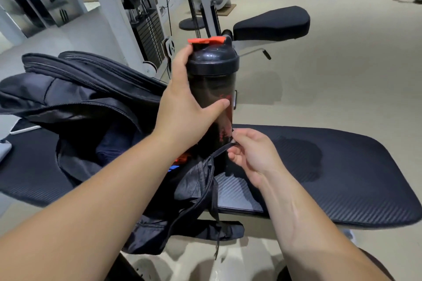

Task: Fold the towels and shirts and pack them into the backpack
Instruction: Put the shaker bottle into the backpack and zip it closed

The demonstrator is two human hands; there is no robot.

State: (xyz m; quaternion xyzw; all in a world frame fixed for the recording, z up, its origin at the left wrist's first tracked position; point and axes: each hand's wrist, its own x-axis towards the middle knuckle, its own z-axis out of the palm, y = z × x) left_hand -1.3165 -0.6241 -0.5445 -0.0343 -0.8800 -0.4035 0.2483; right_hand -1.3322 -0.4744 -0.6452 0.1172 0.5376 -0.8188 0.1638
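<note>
Bench (342, 178) carries open backpack (91, 89) — dark cloth (114, 143) inside, bottle (212, 80) in side pocket (196, 180).

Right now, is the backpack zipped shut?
No, the backpack lies on the bench with its main compartment gaping open, dark cloth visible inside.

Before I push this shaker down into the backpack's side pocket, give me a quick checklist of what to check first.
1. Grip: the left hand is wrapped round the shaker bottle: ok.
2. Pocket held open: the right hand pinches the side pocket edge: ok.
3. Bottle roughly upright: ok.
4. The orange cap snapped shut: cannot tell.
5. The backpack supported on the bench: ok.
6. Main compartment zipped: not ok, it gapes with dark cloth inside.
</note>
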